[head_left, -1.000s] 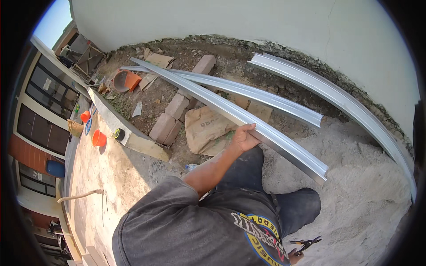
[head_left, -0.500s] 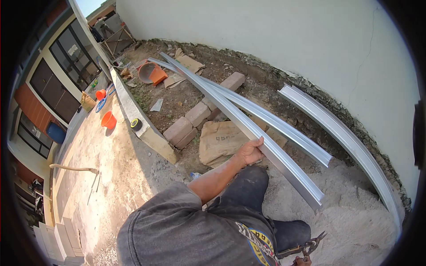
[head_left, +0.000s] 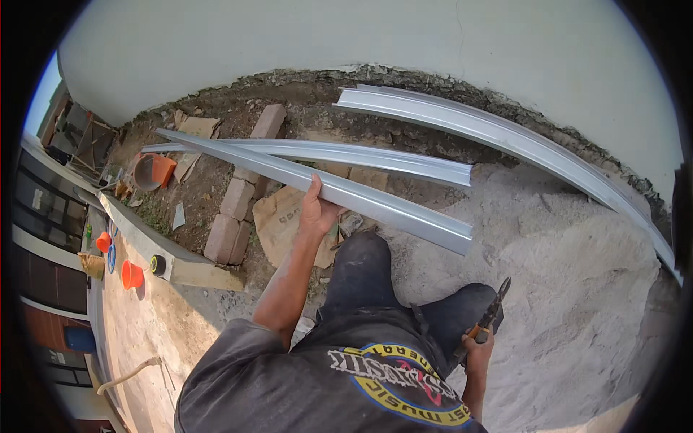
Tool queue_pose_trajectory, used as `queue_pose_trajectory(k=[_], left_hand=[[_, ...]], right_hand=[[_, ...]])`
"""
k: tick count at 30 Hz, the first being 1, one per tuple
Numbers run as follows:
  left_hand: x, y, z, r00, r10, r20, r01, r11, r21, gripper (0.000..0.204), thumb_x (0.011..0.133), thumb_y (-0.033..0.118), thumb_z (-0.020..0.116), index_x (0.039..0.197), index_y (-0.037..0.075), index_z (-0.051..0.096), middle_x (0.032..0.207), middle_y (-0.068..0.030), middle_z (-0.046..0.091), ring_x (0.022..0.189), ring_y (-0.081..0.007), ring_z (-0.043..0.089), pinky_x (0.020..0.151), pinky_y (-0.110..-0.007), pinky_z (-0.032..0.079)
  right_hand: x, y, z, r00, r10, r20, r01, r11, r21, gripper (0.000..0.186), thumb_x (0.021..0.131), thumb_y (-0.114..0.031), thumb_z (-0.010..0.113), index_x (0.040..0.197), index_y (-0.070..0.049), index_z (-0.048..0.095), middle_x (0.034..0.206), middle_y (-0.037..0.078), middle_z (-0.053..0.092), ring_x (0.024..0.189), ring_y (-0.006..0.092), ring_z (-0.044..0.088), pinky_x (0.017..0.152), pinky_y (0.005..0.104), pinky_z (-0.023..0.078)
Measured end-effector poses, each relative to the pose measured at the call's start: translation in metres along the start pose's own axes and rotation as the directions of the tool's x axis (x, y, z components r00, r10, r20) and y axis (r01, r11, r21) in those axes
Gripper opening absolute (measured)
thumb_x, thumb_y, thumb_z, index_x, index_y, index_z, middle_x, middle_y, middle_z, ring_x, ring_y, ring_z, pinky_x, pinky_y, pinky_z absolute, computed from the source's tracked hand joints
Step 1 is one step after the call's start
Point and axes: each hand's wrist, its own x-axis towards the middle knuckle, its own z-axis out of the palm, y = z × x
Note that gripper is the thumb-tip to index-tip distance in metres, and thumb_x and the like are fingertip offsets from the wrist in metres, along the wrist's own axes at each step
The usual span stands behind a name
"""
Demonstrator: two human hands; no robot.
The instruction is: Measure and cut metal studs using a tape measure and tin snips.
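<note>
My left hand [head_left: 316, 211] is closed around a long silvery metal channel [head_left: 393, 211], thumb over its upper edge. The channel's near end is raised in front of my knees, and its far end reaches over the dirt at the left. In my right hand [head_left: 477, 352] are tin snips [head_left: 492, 312], held by the handles with the jaws pointing up and away, apart from the metal. Just beyond the held channel lies a second metal channel [head_left: 419, 164], crossed by it toward the far left. Further back, more long metal channels [head_left: 462, 124] lie along the wall's foot.
A pale sand heap [head_left: 577, 267] spreads to the right below the white wall [head_left: 346, 36]. Concrete blocks [head_left: 234, 198] and a flattened paper sack [head_left: 278, 225] lie past my left hand. Left are a low concrete curb [head_left: 144, 231], an orange bucket [head_left: 132, 274] and a wooden-handled tool [head_left: 130, 374].
My view has turned to the right. My right hand and the snips have come up into fuller view, jaws now pointing upward. My left hand still grips the channel.
</note>
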Motion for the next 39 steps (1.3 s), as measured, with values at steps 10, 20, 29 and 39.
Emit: queue_pose_trajectory(k=[10, 20, 29, 39], left_hand=[[0.009, -0.008, 0.029, 0.981, 0.045, -0.188, -0.012, 0.985, 0.174, 0.044, 0.099, 0.042, 0.060, 0.125, 0.007, 0.050, 0.115, -0.0094, 0.058, 0.108, -0.0245, 0.061, 0.094, -0.044, 0.054], [-0.003, -0.004, 0.028, 0.973, 0.085, -0.216, -0.024, 0.962, 0.272, 0.047, 0.098, 0.042, 0.061, 0.128, 0.008, 0.047, 0.114, -0.0096, 0.057, 0.106, -0.0261, 0.061, 0.093, -0.047, 0.054], [-0.006, -0.003, 0.023, 0.975, 0.079, -0.206, -0.019, 0.960, 0.278, 0.050, 0.095, 0.041, 0.067, 0.127, 0.009, 0.046, 0.116, -0.0091, 0.054, 0.110, -0.0248, 0.057, 0.099, -0.047, 0.050], [-0.004, -0.003, 0.013, 0.972, 0.075, -0.224, -0.002, 0.951, 0.308, 0.047, 0.096, 0.039, 0.065, 0.127, 0.008, 0.047, 0.117, -0.0099, 0.055, 0.109, -0.0252, 0.059, 0.096, -0.048, 0.052]], right_hand=[[0.051, -0.047, 0.021, 0.856, -0.517, 0.033, 0.443, 0.698, -0.563, 0.064, 0.075, -0.004, 0.072, 0.133, 0.000, 0.046, 0.111, 0.019, 0.056, 0.103, 0.0357, 0.059, 0.091, 0.0429, 0.048], [0.060, -0.053, 0.030, 0.859, -0.497, 0.125, 0.434, 0.575, -0.694, 0.071, 0.077, -0.007, 0.071, 0.142, -0.002, 0.041, 0.127, 0.024, 0.051, 0.119, 0.0437, 0.050, 0.102, 0.0490, 0.042], [0.066, -0.052, 0.027, 0.870, -0.462, 0.173, 0.450, 0.598, -0.663, 0.070, 0.079, -0.008, 0.070, 0.142, -0.002, 0.041, 0.130, 0.024, 0.050, 0.123, 0.0435, 0.048, 0.105, 0.0494, 0.041], [0.089, -0.066, -0.005, 0.833, -0.381, 0.401, 0.553, 0.576, -0.602, 0.062, 0.080, -0.008, 0.069, 0.138, -0.002, 0.045, 0.120, 0.024, 0.057, 0.115, 0.0437, 0.055, 0.098, 0.0472, 0.047]])
